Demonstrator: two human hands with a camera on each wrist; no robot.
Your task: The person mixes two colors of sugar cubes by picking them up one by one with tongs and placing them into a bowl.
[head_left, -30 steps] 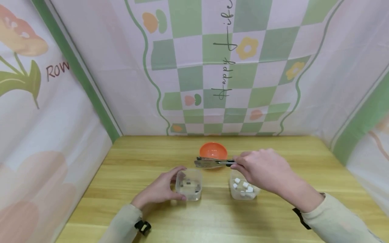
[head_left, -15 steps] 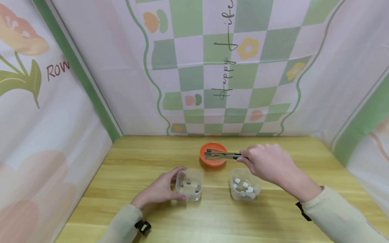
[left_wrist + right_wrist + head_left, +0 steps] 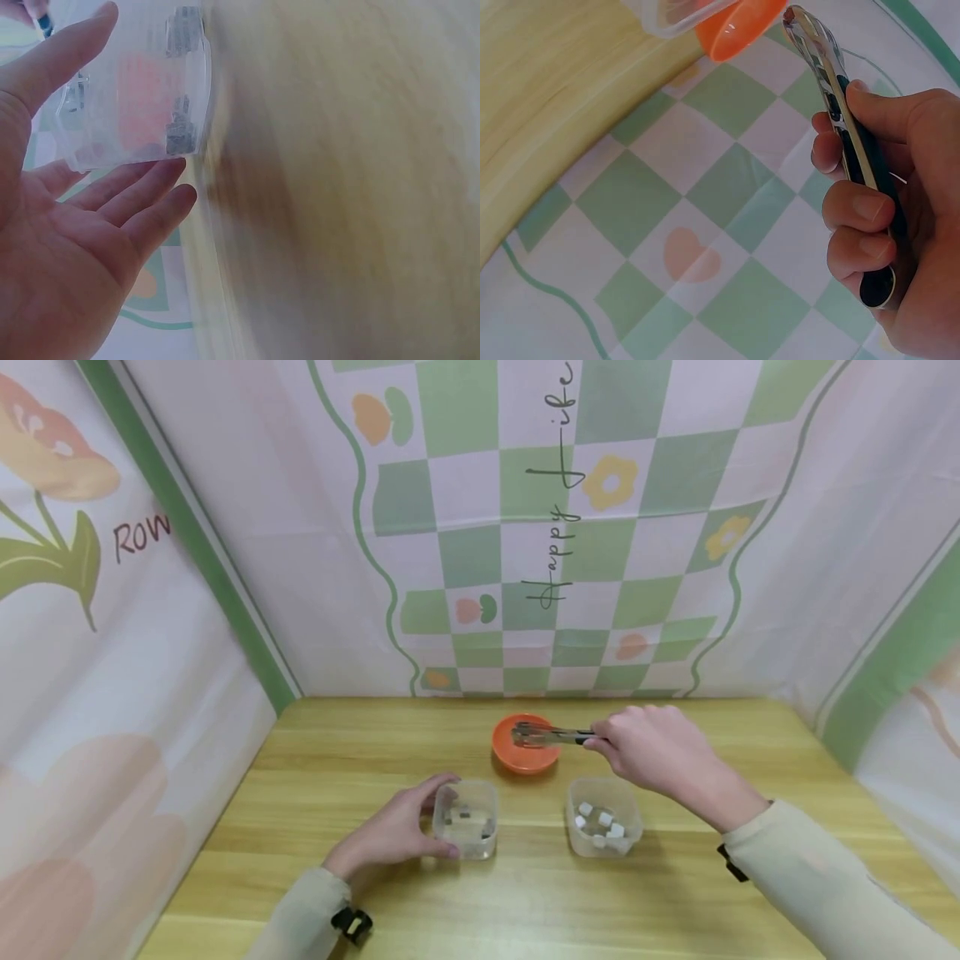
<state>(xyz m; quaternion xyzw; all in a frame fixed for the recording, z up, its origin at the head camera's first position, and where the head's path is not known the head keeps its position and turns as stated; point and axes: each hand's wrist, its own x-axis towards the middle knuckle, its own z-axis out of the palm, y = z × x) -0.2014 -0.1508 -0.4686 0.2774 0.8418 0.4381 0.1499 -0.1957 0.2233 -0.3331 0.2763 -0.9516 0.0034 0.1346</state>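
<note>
My left hand (image 3: 401,827) holds a clear square plastic container (image 3: 472,850) on the table, thumb on the near side and fingers on the far side. A few small dark pieces (image 3: 181,136) lie in it. My right hand (image 3: 652,752) grips metal tongs (image 3: 551,735) with dark handle parts. Their tips extend over the orange bowl (image 3: 517,764), behind the containers. In the right wrist view the tongs' arms stand close together, with a tiny brownish spot at the tip; I cannot tell whether it is something held.
To the right stands a second clear container (image 3: 600,789) with several white cubes (image 3: 605,819) inside. The wooden table (image 3: 420,910) ends at a patterned cloth backdrop (image 3: 525,552), and cloth also hangs at both sides.
My right hand has carried the tongs from in front of the orange bowl to above it, away from me. The left hand and its container have stayed in place.
</note>
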